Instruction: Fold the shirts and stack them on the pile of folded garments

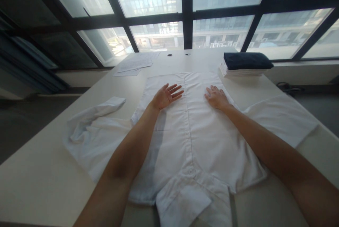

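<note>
A white button-up shirt (193, 128) lies flat and face up on the pale table (39, 170), collar toward me and hem toward the windows. Its sleeves spread out to both sides, the left one crumpled. My left hand (166, 96) hovers just over the shirt's left front panel, palm turned partly up and fingers spread, holding nothing. My right hand (215, 97) rests palm down on the right front panel, fingers stretched flat. The button placket runs between the two hands.
A stack of folded clothes (245, 64), dark blue on top of white, sits at the table's far right. Loose white papers (136, 65) lie at the far left. Large windows with dark frames stand behind the table; floor drops away on both sides.
</note>
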`<control>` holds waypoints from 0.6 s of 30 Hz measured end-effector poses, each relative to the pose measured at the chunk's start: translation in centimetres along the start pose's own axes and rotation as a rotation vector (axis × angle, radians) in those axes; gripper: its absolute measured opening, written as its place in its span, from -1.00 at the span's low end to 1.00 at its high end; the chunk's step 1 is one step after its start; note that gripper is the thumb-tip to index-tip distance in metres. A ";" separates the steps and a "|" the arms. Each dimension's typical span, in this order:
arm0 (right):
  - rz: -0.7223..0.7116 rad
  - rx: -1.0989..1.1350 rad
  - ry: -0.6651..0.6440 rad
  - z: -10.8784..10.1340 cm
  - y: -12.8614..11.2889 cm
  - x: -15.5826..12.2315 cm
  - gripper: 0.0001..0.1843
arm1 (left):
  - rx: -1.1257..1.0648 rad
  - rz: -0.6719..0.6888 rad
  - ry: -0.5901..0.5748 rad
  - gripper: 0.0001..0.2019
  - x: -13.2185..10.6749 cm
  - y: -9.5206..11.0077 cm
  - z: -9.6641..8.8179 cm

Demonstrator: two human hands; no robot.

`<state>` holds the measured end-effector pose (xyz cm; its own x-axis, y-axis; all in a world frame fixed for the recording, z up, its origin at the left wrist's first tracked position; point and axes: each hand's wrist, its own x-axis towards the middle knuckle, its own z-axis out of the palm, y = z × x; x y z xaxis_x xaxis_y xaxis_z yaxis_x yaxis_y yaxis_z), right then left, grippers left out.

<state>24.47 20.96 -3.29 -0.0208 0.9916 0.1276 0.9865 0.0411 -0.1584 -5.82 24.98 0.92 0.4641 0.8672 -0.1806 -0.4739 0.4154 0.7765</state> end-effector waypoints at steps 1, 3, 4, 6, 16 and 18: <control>0.002 0.003 0.000 0.0 0.0 0.0 -0.35 | -0.010 -0.063 -0.009 -0.53 0.1 -0.2 0.1; 0.006 0.006 0.001 0.0 0.0 -0.1 -0.35 | -0.053 -0.119 0.059 -0.53 0.2 -0.1 -0.1; 0.007 0.006 0.001 0.0 0.0 -0.1 -0.35 | -0.088 -0.094 0.128 -0.53 0.3 0.1 -0.5; 0.003 0.005 0.006 0.0 -0.1 -0.2 -0.35 | -0.178 0.049 0.296 -0.54 0.4 1.0 -1.6; -0.014 -0.009 0.025 0.5 0.3 0.3 -0.37 | -0.393 0.525 0.560 -0.59 -0.2 4.0 -3.9; -0.012 -0.012 0.029 0.5 0.4 0.3 -0.38 | -0.369 0.532 0.416 -0.58 -0.1 3.3 -1.9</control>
<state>24.73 21.35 -3.83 -0.0285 0.9870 0.1583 0.9882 0.0517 -0.1445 -8.86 26.79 2.33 -0.1814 0.9774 -0.1081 -0.8076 -0.0853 0.5835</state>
